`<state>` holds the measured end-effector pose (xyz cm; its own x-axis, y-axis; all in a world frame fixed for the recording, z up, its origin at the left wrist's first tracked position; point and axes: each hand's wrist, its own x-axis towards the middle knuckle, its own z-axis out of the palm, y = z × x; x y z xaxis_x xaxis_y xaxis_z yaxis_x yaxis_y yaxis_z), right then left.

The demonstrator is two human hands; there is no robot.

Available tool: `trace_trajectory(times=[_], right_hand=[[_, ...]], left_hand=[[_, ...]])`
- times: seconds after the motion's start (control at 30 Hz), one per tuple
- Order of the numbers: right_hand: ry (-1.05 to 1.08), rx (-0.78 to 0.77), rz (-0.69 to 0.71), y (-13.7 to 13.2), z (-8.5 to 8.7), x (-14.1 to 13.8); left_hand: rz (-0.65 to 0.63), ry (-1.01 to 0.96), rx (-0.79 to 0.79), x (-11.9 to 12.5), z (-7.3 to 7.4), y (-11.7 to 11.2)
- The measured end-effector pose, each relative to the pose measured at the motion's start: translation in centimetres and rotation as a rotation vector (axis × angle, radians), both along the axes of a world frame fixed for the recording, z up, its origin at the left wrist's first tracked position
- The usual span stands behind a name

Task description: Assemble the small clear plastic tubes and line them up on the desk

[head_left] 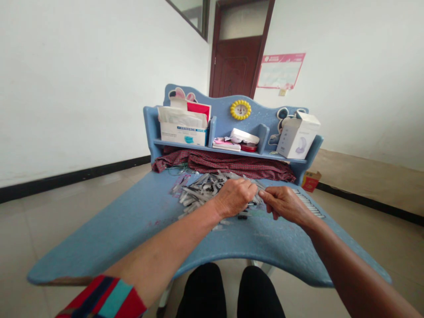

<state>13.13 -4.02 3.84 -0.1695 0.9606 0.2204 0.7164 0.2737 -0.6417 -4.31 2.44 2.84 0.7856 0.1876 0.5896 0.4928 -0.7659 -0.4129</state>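
Note:
My left hand is closed in a fist-like grip above the right part of a heap of slim pieces, clear, grey and black. Close beside it, my right hand is closed too, its thumb pressed against the bent fingers and pointing at the left hand. The fingertips of both hands nearly meet. Whatever lies between them is hidden or too small to name. A few small black pieces lie on the blue desk just below the left hand.
Behind the heap lies a bunched red checked cloth. The shelf above holds a mask box, a yellow flower-shaped clock, a red tin and a white carton. A row of slim white shapes lines the desk's right side.

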Motion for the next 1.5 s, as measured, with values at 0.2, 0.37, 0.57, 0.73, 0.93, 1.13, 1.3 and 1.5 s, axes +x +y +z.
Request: trace_trajectory(times=[0.2,0.37,0.57,0.73,0.93,1.13,1.3,1.5], right_hand=[[-0.032,-0.014,-0.006,-0.1,0.1,-0.1],[-0.037,-0.009,-0.019,-0.1,0.2,-0.1],[-0.021,-0.008,-0.021,0.1,0.0,0.0],[0.047,-0.024,-0.005,0.4,-0.6,0.3],[0.217,0.035,-0.018,1.4,-2.1,0.2],[0.314,0.164,-0.014,1.7,-2.3,-0.2],[0.391,0.178,-0.038,1.3,-1.6,-0.5],[0.49,0.188,-0.071,1.1,-0.8,-0.3]], left_hand=[[0.007,0.005,0.0,0.0,-0.1,0.0],[0.011,0.011,-0.005,0.0,-0.1,0.0],[0.007,-0.006,-0.002,0.1,0.0,-0.1],[0.045,-0.03,-0.047,0.1,0.1,0.0],[0.057,-0.024,-0.074,0.0,0.0,0.2],[0.074,-0.046,-0.103,0.1,0.0,0.2],[0.102,-0.039,-0.16,0.1,0.0,0.2],[0.138,-0.048,-0.243,0.0,-0.2,0.7]])
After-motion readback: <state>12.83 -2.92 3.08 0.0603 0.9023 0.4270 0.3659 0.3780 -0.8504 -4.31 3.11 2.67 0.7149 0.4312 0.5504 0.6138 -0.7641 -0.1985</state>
